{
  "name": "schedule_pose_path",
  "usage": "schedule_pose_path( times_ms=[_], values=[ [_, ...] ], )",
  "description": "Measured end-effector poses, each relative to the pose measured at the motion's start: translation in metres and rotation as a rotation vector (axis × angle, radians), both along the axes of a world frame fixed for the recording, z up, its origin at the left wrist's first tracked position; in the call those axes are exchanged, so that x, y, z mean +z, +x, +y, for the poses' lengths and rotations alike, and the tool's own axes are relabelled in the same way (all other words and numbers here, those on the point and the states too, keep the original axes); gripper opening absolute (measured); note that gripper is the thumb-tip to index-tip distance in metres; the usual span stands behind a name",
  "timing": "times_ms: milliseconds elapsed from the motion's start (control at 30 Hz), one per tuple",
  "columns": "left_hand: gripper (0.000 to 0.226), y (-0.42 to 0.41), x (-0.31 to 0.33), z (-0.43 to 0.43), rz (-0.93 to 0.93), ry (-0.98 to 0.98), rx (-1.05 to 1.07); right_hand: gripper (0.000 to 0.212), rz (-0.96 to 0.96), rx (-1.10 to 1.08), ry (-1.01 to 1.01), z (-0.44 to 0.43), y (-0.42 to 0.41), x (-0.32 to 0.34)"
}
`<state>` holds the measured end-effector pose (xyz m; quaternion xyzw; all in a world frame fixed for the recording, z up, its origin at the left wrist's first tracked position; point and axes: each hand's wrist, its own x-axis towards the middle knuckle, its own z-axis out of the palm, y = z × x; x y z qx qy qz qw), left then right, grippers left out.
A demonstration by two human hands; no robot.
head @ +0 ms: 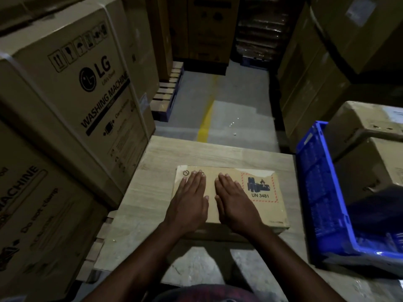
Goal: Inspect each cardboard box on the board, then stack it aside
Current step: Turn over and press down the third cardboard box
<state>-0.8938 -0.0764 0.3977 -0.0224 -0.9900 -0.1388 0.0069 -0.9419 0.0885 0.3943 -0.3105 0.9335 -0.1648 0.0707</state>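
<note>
A flat cardboard box [270, 211] with a red-hatched battery label reading UN 3481 lies on a pale wooden board [170, 153]. Both my hands lie flat on its top, side by side, fingers straight and pointing away from me. My left hand [189, 199] covers the box's left part. My right hand [233, 199] rests on its middle, just left of the label. The box's near edge is partly hidden by my wrists.
Large washing machine cartons [72, 88] are stacked at the left. A blue plastic crate [320, 192] stands right of the board, with more cartons [366, 131] behind it. A concrete aisle with a yellow line [207, 118] runs ahead between tall stacks.
</note>
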Motion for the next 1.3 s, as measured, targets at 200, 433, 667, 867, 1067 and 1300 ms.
schedule_pose_path(
  times_ms=[200,433,667,867,1067,1300],
  values=[
    [0.069,-0.008,-0.011,0.020,-0.013,-0.085,-0.045,0.071,0.024,-0.108,0.032,0.024,0.005,-0.007],
    [0.068,-0.011,-0.009,0.022,-0.056,-0.105,-0.031,0.072,0.005,-0.087,0.008,0.025,0.002,-0.003],
    [0.063,-0.023,0.003,0.061,-0.017,0.054,-0.139,0.068,0.044,-0.155,-0.002,0.066,-0.007,-0.005],
    [0.064,-0.028,-0.011,0.080,-0.034,-0.073,-0.168,0.065,0.072,-0.210,0.023,0.091,-0.014,-0.010],
    [0.069,-0.030,-0.013,0.080,0.009,-0.095,-0.182,0.058,0.078,-0.205,0.036,0.090,-0.016,-0.010],
    [0.068,-0.022,-0.001,0.070,0.050,0.041,-0.087,0.066,-0.015,-0.284,-0.154,0.096,-0.015,-0.006]
  ],
)
